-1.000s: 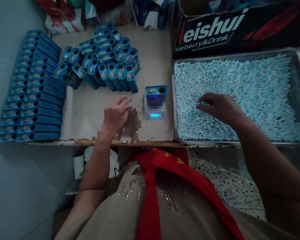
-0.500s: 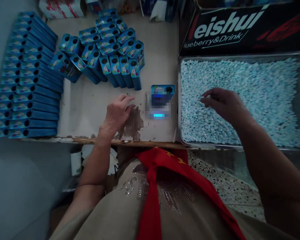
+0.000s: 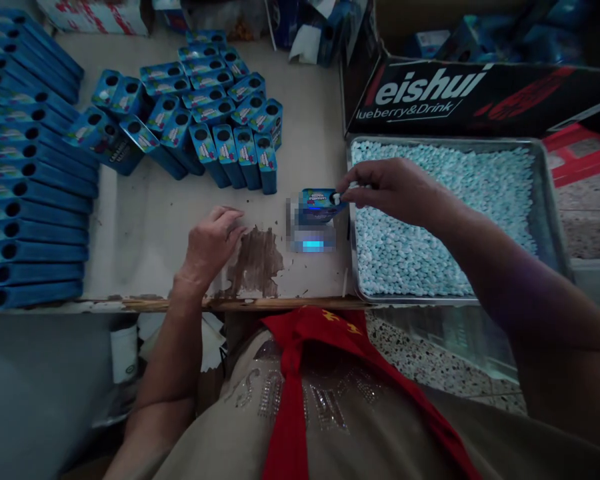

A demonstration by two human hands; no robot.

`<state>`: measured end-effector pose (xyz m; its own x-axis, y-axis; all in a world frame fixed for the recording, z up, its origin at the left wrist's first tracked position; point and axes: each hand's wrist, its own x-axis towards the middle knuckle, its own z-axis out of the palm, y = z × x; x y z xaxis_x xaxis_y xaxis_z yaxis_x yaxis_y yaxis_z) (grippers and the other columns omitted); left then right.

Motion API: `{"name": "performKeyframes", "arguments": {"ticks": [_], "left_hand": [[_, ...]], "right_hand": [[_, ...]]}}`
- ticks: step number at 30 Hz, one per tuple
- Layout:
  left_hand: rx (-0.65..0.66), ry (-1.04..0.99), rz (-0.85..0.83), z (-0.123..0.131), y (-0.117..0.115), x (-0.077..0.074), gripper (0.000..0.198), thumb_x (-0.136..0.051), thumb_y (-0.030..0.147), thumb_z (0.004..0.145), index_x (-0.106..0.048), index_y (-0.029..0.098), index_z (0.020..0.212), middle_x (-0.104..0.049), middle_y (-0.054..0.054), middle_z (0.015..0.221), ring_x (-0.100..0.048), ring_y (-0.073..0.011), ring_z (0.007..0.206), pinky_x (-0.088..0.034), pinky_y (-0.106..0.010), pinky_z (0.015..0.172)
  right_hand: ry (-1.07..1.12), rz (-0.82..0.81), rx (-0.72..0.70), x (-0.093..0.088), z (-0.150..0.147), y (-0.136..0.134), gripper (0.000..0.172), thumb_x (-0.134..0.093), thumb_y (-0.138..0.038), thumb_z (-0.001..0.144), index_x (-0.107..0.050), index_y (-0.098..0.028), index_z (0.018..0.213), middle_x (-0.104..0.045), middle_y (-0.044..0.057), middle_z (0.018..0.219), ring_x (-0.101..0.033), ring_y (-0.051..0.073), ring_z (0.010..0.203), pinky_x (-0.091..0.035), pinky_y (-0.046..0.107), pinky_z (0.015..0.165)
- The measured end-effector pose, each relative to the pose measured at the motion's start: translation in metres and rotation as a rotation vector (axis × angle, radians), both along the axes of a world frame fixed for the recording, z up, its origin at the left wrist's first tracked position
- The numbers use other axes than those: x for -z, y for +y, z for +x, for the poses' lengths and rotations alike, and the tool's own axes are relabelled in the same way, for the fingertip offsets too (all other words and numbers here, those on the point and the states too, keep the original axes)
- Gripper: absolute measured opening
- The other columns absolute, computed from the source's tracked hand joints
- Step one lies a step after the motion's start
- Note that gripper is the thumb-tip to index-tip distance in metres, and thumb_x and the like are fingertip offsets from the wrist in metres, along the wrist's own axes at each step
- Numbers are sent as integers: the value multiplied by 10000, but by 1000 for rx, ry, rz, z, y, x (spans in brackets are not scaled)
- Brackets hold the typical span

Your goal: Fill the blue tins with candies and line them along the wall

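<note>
My right hand pinches small white-blue candies at the round hole of a blue candy box. A white candy shows at that hole, by the fingertips. The box stands on a small device with a lit blue display, mostly blurred out. Beneath my right forearm lies a metal tray spread with many candies. My left hand rests over the table, fingers loosely curled and thumb apart, holding nothing.
Loosely grouped blue boxes stand at the table's back middle, and packed rows of them fill the left side. A black carton with more blue packs inside is behind the tray. Bare wood shows near the table's front edge.
My right hand has moved left from above the candies to the hole of the box. The view has shifted, with the tray and carton showing more fully. My left hand stays empty.
</note>
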<state>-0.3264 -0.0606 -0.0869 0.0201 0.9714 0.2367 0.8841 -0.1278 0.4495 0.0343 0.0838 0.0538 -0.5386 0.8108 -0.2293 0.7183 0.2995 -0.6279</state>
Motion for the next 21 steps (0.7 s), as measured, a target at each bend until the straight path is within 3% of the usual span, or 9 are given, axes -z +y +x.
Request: {"name": "performKeyframes", "arguments": {"ticks": [5,10,13,16,18,21], "left_hand": [[-1,25,-8,-3,1,1,243,-751,260,1065,-803,285,1301,-827,-107,1320,-807,-321,1227,-691,-438,1050],[5,42,23,0,3,-3,235,-742,279,1079,-804,276,1305,-829,-106,1318,-809,-330,1239,-681,-450,1066],[-4,9,62,6,4,-10,207,-750,292,1096,-804,296,1297,-836,-88,1291,-811,-300,1217,-681,-433,1078],[-2,-36,71,15,7,-20,176,-762,315,1112,-807,305,1282,-836,-68,1259,-816,-265,1127,-688,-409,1051],[21,-49,80,24,11,-29,161,-778,310,1108,-816,287,1262,-836,-70,1216,-813,-260,1080,-692,-415,1033],[54,-51,88,41,20,-45,167,-795,288,1101,-821,277,1266,-832,-72,1205,-801,-261,1095,-682,-425,1061]], "right_hand": [[137,-131,48,0,-9,-6,149,-874,-372,969,-908,-297,1094,-666,-3,750,-641,201,753,-452,310,658],[556,-469,336,6,4,-8,65,-804,-214,1023,-861,-213,1054,-588,-14,760,-490,126,679,-352,281,610],[772,-478,623,23,46,5,169,-681,-196,1095,-828,-225,1018,-591,-21,800,-383,97,626,-284,309,622],[983,-329,823,54,107,15,224,-679,-313,1069,-766,-266,868,-576,-15,735,-240,119,588,-235,375,643],[1170,-291,838,76,142,11,152,-798,-383,949,-745,-309,828,-557,15,711,-218,174,622,-208,395,639],[1073,-452,774,99,165,-9,165,-831,-380,873,-696,-306,813,-533,40,790,-249,212,684,-184,390,670]]}}
